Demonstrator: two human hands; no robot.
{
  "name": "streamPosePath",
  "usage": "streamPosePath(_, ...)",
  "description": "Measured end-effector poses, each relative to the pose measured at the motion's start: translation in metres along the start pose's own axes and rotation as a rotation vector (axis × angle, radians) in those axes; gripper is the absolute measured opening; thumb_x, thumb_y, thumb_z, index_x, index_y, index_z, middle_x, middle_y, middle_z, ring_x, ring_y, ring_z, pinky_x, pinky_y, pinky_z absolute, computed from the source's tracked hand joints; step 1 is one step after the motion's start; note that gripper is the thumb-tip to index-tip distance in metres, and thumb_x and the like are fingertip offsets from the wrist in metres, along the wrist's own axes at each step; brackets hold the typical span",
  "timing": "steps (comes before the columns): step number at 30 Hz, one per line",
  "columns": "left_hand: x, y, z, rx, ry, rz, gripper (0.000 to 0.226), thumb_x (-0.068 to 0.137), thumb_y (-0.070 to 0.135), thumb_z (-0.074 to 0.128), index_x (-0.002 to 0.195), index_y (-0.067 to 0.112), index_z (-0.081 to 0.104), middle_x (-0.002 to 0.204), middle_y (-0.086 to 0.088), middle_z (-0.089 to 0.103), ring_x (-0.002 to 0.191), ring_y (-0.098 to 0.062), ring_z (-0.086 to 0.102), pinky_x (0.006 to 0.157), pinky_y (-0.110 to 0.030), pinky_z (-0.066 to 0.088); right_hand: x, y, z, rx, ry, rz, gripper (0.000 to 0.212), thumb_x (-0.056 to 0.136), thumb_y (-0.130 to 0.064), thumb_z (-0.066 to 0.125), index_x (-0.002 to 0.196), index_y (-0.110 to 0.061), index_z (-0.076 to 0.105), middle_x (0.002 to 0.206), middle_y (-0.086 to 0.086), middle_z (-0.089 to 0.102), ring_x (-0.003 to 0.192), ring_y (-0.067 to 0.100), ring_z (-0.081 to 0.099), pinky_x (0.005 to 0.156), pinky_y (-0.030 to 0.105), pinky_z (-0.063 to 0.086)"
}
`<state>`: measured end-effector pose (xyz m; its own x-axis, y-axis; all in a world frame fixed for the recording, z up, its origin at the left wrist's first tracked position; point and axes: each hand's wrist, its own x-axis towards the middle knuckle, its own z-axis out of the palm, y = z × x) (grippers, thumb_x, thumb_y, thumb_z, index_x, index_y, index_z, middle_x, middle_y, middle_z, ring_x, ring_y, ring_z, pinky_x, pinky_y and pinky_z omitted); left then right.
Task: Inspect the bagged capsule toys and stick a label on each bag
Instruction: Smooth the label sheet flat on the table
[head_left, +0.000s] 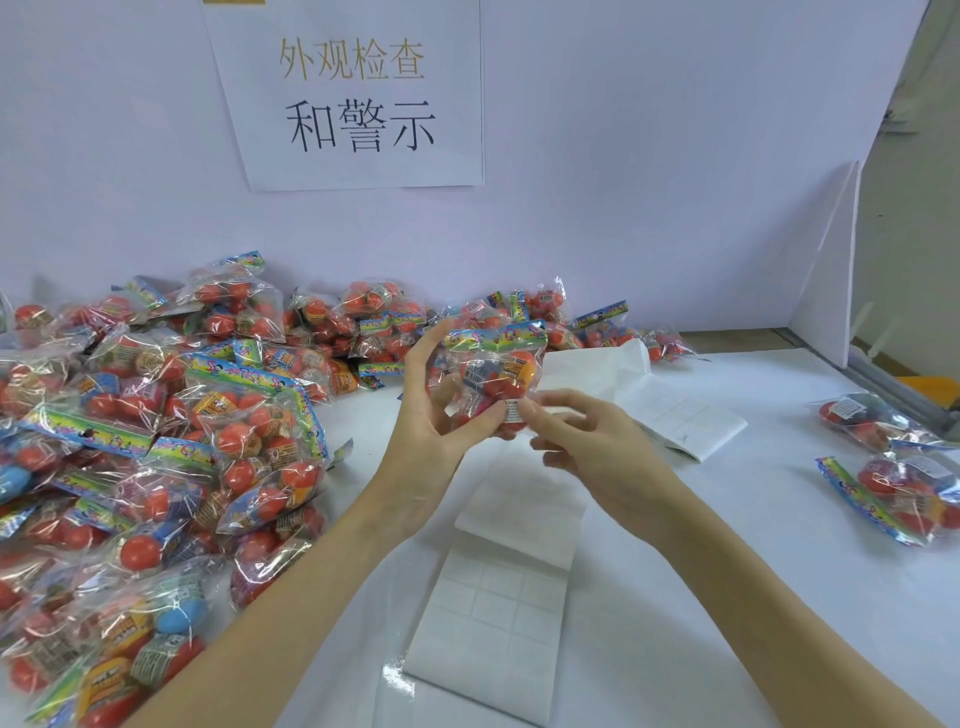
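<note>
My left hand holds up a clear bag of red and orange capsule toys above the table's middle, fingers curled round its left side and thumb under it. A small white warning label sits on the bag's lower front. My right hand is at the bag's lower right, its fingertips touching the label's edge, the other fingers loosely bent. A strip of label backing paper lies flat under both hands.
A big heap of bagged capsule toys covers the table's left and back. Two bags lie apart at the right. Folded label sheets lie behind my right hand. A paper sign hangs on the white back wall.
</note>
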<state>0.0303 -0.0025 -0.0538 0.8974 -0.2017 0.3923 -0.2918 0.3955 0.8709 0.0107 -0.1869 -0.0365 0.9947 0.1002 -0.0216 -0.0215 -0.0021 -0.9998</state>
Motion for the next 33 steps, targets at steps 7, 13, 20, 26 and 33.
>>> streamPosePath(7,0.003,-0.001,-0.002,-0.137,0.069,-0.135,0.082,0.081,-0.003,0.077,0.149,0.03,0.045,0.132,-0.015,0.066,0.103,-0.032,0.071,0.081,-0.035,0.06,0.001,0.0,-0.002,0.496,-0.22,0.17,0.016,0.081,-0.02,0.082,0.092,-0.014,0.073,0.098,0.007,0.072,0.083,0.015,0.064,0.083,0.021,0.057)
streamPosePath(13,0.002,0.001,0.002,-0.045,0.114,-0.134,0.067,0.079,0.001,0.078,0.139,0.01,0.051,0.127,-0.023,0.066,0.096,-0.03,0.073,0.076,-0.034,0.06,0.001,-0.002,-0.001,0.482,-0.208,0.218,0.02,0.077,-0.012,0.079,0.096,-0.008,0.082,0.094,0.008,0.072,0.08,0.015,0.064,0.077,0.024,0.057)
streamPosePath(20,0.0,0.002,0.002,0.066,0.12,-0.149,0.046,0.088,-0.001,0.078,0.128,0.004,0.056,0.121,-0.022,0.068,0.097,-0.035,0.074,0.08,-0.04,0.062,0.0,0.001,0.003,0.28,-0.145,0.125,0.035,0.089,-0.027,0.077,0.118,-0.008,0.074,0.101,0.006,0.072,0.087,0.016,0.064,0.081,0.025,0.055)
streamPosePath(26,0.0,0.002,0.003,0.082,0.092,-0.19,0.045,0.086,-0.011,0.075,0.124,-0.007,0.051,0.125,-0.033,0.059,0.095,-0.033,0.071,0.079,-0.037,0.062,0.002,0.0,0.001,0.501,-0.156,0.252,0.012,0.083,-0.003,0.076,0.091,-0.012,0.077,0.091,0.008,0.069,0.076,0.016,0.061,0.071,0.022,0.056)
streamPosePath(33,0.002,0.011,-0.002,0.111,0.109,-0.278,0.047,0.078,0.025,0.087,0.12,0.014,0.069,0.119,-0.012,0.074,0.098,-0.028,0.075,0.079,-0.04,0.064,0.003,0.002,-0.001,0.586,-0.164,0.329,0.02,0.092,0.001,0.065,0.098,-0.007,0.084,0.088,0.011,0.069,0.076,0.017,0.062,0.069,0.023,0.057)
